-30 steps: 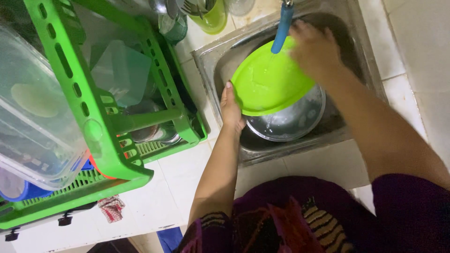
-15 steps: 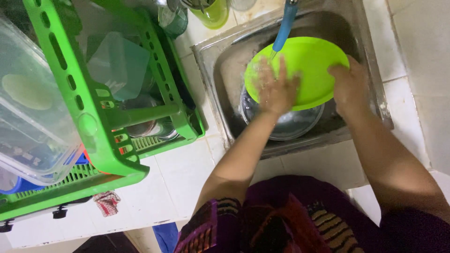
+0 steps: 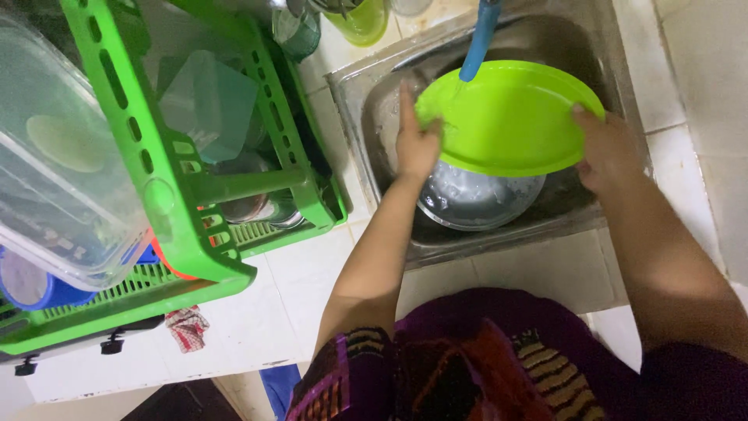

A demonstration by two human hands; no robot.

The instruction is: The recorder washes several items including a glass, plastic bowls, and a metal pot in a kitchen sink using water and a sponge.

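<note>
I hold a bright green plastic plate [image 3: 510,117] flat over the steel sink [image 3: 374,101], under a blue tap spout [image 3: 478,39]. My left hand [image 3: 417,140] grips the plate's left rim, fingers pointing up. My right hand [image 3: 608,152] clasps its right rim. Below the plate a steel bowl [image 3: 475,199] rests in the sink basin.
A green plastic dish rack [image 3: 179,210] stands left of the sink, with clear plastic containers [image 3: 62,171], a blue lid [image 3: 31,284] and steel items inside. A green cup [image 3: 360,19] and a glass [image 3: 296,31] stand behind. White tiled counter [image 3: 257,312] surrounds the sink.
The plate has turned from tilted to flat under the tap. My left hand slid from its face to the left rim, and my right hand shifted to the right rim.
</note>
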